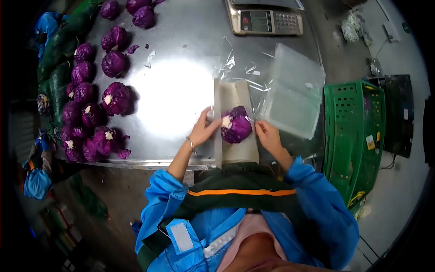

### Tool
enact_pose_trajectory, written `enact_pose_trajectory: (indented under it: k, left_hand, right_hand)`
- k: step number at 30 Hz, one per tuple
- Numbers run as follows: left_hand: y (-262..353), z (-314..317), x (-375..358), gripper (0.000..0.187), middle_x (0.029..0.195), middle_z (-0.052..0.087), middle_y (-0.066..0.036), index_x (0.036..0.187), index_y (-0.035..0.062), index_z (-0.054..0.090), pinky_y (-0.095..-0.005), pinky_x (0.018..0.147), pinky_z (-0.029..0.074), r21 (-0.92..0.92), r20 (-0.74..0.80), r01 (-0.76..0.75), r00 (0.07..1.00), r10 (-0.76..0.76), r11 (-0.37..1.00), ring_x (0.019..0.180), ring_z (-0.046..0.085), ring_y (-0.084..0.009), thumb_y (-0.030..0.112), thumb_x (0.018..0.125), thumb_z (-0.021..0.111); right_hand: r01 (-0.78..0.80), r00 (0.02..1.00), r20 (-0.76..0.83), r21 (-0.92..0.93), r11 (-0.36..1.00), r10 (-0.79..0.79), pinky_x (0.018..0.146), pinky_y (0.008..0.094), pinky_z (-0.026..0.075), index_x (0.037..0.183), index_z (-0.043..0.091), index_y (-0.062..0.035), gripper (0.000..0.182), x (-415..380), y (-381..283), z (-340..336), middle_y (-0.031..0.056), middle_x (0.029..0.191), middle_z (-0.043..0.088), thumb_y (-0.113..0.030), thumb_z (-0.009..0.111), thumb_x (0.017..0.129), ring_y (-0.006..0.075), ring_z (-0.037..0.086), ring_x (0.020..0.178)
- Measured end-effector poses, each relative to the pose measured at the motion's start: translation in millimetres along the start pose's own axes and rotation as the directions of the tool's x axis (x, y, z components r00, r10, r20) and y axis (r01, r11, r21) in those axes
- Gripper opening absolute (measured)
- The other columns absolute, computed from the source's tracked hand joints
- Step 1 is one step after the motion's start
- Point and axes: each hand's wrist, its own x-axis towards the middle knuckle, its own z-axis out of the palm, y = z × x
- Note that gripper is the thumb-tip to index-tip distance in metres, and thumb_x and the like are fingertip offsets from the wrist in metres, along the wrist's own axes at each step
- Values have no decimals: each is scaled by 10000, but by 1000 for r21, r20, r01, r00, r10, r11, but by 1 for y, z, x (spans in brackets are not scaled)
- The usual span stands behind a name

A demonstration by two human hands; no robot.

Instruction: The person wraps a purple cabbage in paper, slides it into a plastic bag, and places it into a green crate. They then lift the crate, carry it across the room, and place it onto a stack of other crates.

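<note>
A purple cabbage (236,125) with a pale cut stem lies on a beige sheet (235,155) at the table's front edge, with clear plastic film (244,63) over and behind it. My left hand (205,128) is at the cabbage's left, thumb and fingers apart, its thumb by the stem. To the right of the cabbage, my right hand (267,133) has its thumb and fingertips pinched together on the edge of the clear film.
Many loose purple cabbages (116,98) fill the metal table's left part, beside green net sacks (59,88). A scale (265,20) stands at the back, a stack of clear bags (294,93) and a green crate (351,136) to the right. Co-workers' blue sleeves (37,182) show far left.
</note>
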Motion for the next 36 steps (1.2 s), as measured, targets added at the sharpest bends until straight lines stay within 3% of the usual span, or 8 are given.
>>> enact_pose_trajectory:
  k: [3,11,16,19,23,26,29,36]
  left_hand:
    - [24,-4,24,387,632,548,-136,1028,13,477,-310,486,454,-13,67,215,975,-214,976,548,572,-221,384,923,446]
    - [-42,32,-65,225,685,567,-214,826,61,558,-495,571,435,493,-159,-94,968,196,865,647,557,-417,235,914,446]
    - [-35,26,-79,201,705,559,-208,1060,66,552,-468,569,434,408,-237,-335,859,453,849,637,543,-428,154,902,465]
    - [-2,18,-53,350,931,584,-229,1222,67,465,-453,621,461,249,-275,-68,951,138,966,731,574,-385,131,879,482]
    - [-25,28,-65,446,947,599,-214,1290,85,411,-432,628,479,471,-56,-343,908,416,813,733,591,-366,76,852,492]
    - [-30,34,-97,453,991,615,-178,1280,110,435,-398,634,501,460,-41,-437,859,511,773,775,614,-351,23,839,491]
    - [10,29,-84,405,1019,622,-149,1231,114,490,-364,636,512,406,-135,-451,831,540,795,817,625,-342,19,837,501]
    - [161,-32,-52,196,855,666,-126,1059,50,592,-252,561,475,208,-274,-498,797,539,842,632,645,-173,54,883,504]
  right_hand:
    - [84,983,-161,-35,996,-88,588,334,447,863,572,-15,82,4,-17,9,160,768,580,-92,560,835,299,583,669]
    - [131,981,-108,-235,963,-160,598,393,443,846,527,-21,69,-56,-14,6,182,781,553,-85,548,833,382,546,707]
    - [-82,988,-119,96,992,94,610,415,450,970,504,-15,138,-61,-12,18,204,865,581,-78,523,849,401,560,764]
    - [54,998,-45,41,998,-52,627,446,450,1038,474,-11,201,-33,13,26,240,875,580,-90,506,856,428,553,787]
    - [84,992,122,-346,934,-44,646,497,434,1019,490,-10,167,-63,29,23,283,758,548,-62,459,863,476,520,767]
    - [285,952,-2,-356,890,-305,490,305,473,962,526,-2,135,-82,33,21,148,627,561,-108,460,908,212,588,513]
    - [-166,986,59,220,961,157,447,322,435,900,532,0,138,-68,-18,9,124,605,565,-131,491,901,200,563,476]
    - [-31,999,24,567,823,21,376,210,321,771,554,-5,216,-10,-144,-54,51,531,523,-185,503,881,80,427,372]
